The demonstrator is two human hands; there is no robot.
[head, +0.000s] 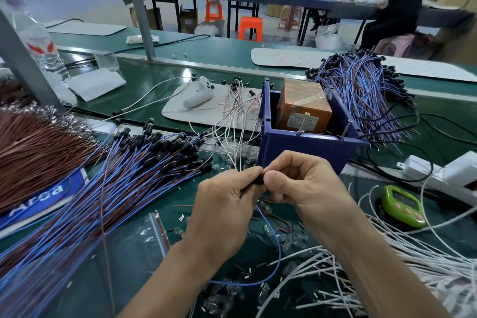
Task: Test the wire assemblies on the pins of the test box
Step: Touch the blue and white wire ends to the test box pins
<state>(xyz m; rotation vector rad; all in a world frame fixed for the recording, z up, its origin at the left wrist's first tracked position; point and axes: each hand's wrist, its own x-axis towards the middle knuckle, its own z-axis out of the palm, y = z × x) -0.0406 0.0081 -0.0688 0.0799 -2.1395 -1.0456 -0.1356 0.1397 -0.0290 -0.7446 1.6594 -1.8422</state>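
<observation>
My left hand (pixel 224 204) and my right hand (pixel 302 183) meet in front of the blue test box (pixel 302 147). Together they pinch the small black connector (pixel 259 180) of one wire assembly. Its blue wire (pixel 277 248) loops down between my forearms. Two metal pins (pixel 346 130) stand on the near rim of the box, above and right of my hands. An orange block (pixel 304 106) sits inside the box. A large pile of blue and brown wire assemblies (pixel 103 188) lies to the left. Another pile (pixel 366 90) lies behind the box on the right.
Brown wires (pixel 31 152) fan out at far left. White wires (pixel 413 266) cover the lower right. A green timer (pixel 402 205) and a white power strip (pixel 438 170) lie at right. A white controller (pixel 198 93) rests on a mat behind. A person sits at a far table.
</observation>
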